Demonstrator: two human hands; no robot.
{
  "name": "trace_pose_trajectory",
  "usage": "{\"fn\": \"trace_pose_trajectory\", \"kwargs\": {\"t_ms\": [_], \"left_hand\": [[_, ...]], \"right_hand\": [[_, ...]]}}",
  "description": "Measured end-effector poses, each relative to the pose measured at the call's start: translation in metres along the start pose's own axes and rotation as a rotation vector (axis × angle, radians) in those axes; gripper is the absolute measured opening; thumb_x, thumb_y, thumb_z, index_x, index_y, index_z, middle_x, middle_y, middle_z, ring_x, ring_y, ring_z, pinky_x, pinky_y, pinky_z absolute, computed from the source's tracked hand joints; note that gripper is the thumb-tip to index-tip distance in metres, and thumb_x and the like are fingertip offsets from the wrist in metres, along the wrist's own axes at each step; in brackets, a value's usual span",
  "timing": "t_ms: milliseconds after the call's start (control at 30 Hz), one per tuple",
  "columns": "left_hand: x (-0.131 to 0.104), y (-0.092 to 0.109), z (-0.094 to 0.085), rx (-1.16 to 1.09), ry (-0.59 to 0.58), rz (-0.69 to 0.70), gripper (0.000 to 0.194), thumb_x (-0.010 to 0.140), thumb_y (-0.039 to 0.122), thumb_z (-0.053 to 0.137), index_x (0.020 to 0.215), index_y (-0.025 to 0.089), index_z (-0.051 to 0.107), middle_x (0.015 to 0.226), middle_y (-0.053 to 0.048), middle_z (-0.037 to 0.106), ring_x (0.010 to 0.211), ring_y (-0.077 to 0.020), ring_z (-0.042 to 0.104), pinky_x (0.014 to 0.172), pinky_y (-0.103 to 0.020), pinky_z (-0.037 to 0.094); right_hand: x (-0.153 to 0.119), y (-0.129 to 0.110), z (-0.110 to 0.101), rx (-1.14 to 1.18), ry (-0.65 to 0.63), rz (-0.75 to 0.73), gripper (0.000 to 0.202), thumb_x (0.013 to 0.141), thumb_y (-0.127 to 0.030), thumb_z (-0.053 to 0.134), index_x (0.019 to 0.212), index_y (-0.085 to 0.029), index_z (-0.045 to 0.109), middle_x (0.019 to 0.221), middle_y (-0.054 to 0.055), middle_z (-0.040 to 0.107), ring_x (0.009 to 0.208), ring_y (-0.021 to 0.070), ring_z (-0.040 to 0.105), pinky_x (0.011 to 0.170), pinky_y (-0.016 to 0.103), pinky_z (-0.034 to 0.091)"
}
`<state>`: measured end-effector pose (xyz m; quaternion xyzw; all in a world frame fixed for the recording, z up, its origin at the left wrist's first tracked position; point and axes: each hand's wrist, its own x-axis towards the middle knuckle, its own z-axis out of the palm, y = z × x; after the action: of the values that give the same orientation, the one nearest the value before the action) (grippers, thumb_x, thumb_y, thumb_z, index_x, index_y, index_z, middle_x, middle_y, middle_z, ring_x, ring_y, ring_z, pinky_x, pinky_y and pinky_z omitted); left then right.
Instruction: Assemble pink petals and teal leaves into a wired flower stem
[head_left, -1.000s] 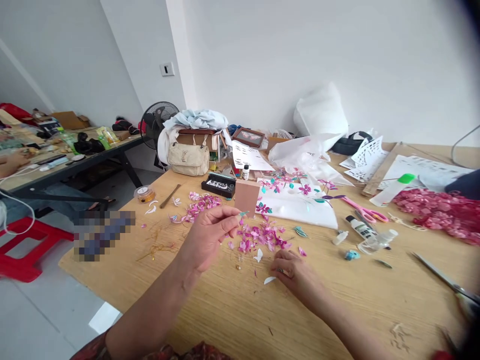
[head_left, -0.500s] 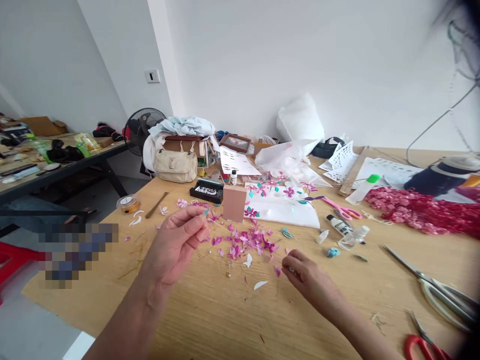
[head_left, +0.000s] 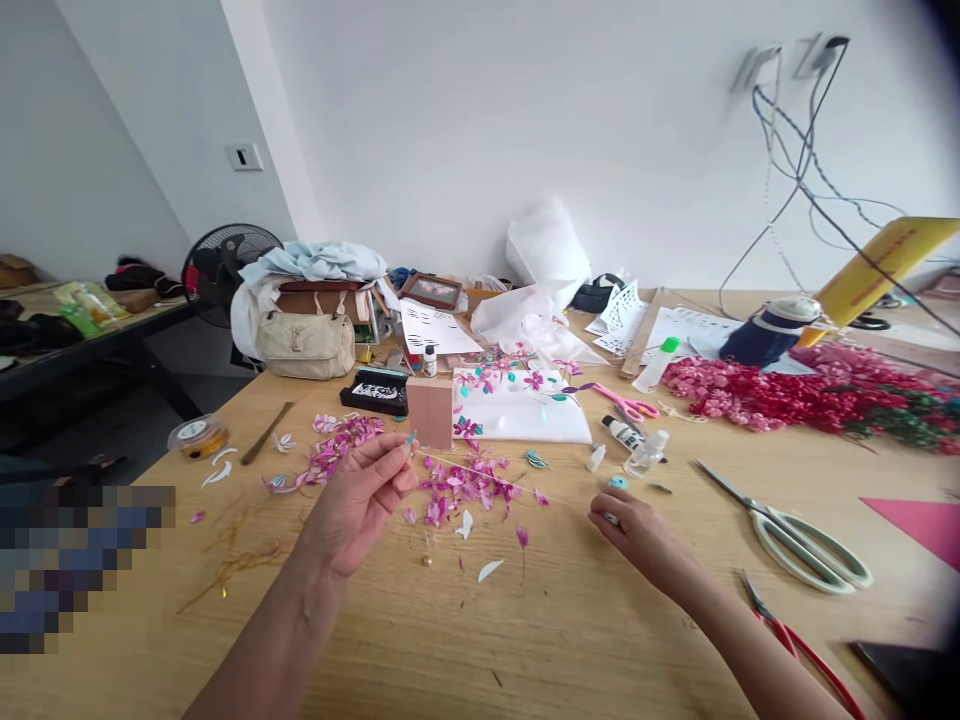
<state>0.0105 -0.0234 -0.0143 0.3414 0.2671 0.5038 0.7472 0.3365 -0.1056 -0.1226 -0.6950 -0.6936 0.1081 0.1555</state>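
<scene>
My left hand (head_left: 360, 500) is closed in a pinch, with a small teal leaf-shaped piece (head_left: 411, 438) poking up above the fingertips. From those fingers a thin pale thread (head_left: 487, 474) runs across to the right, fading from sight near my other hand. My right hand (head_left: 636, 522) is closed low over the table at the thread's far end, with a bit of something whitish showing between its fingers. Under the thread lies a heap of pink-purple petals (head_left: 469, 485). A pinkish-brown upright block (head_left: 430, 412) stands just behind my left fingers.
Large scissors (head_left: 799, 545) and red-handled scissors (head_left: 795, 640) lie at the right. Small bottles (head_left: 646, 452) stand beyond my right hand. Behind the petals is a white pad (head_left: 525, 420) with flower sprays. A round tub (head_left: 199, 437) sits at the left edge.
The view has swung to the right, bringing wall sockets and a yellow board into sight. My right hand is a little farther from my left, and the thread between them shows more plainly.
</scene>
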Motion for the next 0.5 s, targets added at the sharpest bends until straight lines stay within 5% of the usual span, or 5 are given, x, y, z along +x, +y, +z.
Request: {"fn": "trace_pose_trajectory", "kwargs": {"t_ms": [500], "left_hand": [[0.008,0.028,-0.031,-0.021,0.191,0.135,0.017,0.053,0.007,0.078,0.066,0.011,0.067,0.056,0.001,0.056,0.048,-0.0044,0.046,0.044,-0.014,0.043]], "right_hand": [[-0.007,0.033,0.007,-0.038,-0.018,0.095,0.026,0.082,-0.028,0.036,0.071,-0.022,0.058,0.085,0.006,0.061,0.070,0.0192,0.060,0.062,0.029,0.043]]}}
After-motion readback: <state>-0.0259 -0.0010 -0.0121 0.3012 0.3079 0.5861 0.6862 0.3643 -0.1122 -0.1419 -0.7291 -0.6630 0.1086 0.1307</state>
